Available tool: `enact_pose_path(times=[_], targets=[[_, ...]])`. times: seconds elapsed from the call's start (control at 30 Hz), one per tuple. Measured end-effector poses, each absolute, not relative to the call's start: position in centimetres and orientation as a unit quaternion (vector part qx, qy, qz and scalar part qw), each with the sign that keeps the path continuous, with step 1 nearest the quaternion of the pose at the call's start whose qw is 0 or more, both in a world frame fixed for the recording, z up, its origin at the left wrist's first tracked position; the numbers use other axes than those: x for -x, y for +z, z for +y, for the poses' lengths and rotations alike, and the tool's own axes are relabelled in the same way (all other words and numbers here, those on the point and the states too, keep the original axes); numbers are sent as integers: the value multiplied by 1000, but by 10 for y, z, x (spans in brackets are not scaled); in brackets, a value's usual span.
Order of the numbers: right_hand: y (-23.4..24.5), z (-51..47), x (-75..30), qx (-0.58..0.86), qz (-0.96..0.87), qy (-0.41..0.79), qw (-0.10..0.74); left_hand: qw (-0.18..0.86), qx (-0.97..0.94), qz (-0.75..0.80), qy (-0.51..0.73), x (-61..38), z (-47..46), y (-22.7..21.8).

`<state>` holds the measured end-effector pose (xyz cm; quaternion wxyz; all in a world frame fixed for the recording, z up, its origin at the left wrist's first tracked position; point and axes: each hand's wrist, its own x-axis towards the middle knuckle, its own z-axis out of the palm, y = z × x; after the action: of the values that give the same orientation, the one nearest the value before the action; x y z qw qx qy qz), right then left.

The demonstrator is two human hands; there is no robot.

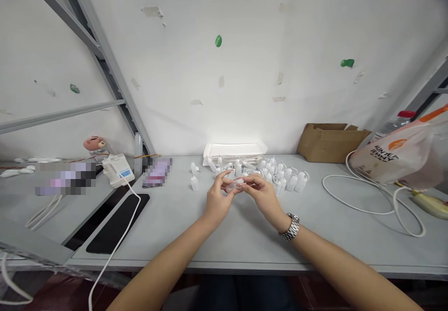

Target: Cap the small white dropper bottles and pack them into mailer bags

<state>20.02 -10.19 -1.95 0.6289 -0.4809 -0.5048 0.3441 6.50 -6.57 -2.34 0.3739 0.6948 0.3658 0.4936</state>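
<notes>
My left hand [217, 198] and my right hand [262, 194] meet above the grey table [196, 241], both pinching a small clear plastic piece [234, 186] between their fingers. Its exact shape is partly hidden by my fingers. Just beyond my right hand stands a dense group of small white squeeze bottles [280, 178] with thin nozzles, some tipped over. Two more white bottles [194, 183] stand apart, to the left of my left hand. A metal-link watch [290, 227] circles my right wrist.
A stack of white trays [234, 152] sits against the wall behind the bottles. To the right are a cardboard box [331, 143], a printed plastic bag [399, 155] and a looped white cable [360, 199]. To the left are a white device [119, 170] and a black mat [117, 222].
</notes>
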Motion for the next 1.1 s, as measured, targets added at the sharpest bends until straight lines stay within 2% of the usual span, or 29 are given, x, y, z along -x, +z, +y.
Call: enact_pose_path(times=[0.17,0.37,0.63,0.73,0.87,1.1], targets=[[-16,-100,-206,479,-521,352,612,390,-692,352,495,-63,-66,-21],[-4,-103,-215,483,-602,320,550,420,-691,346,476,-62,-65,-16],[-5,-105,-208,474,-572,337,579,308,-724,353,506,-63,-64,-26],[-6,-105,-207,476,-568,333,583,296,-733,353,500,-63,-65,-27],[-12,-103,-207,460,-576,334,588,323,-733,348,486,-62,-66,-25],[-15,-101,-208,434,-566,371,595,432,-681,316,500,-64,-69,-19]])
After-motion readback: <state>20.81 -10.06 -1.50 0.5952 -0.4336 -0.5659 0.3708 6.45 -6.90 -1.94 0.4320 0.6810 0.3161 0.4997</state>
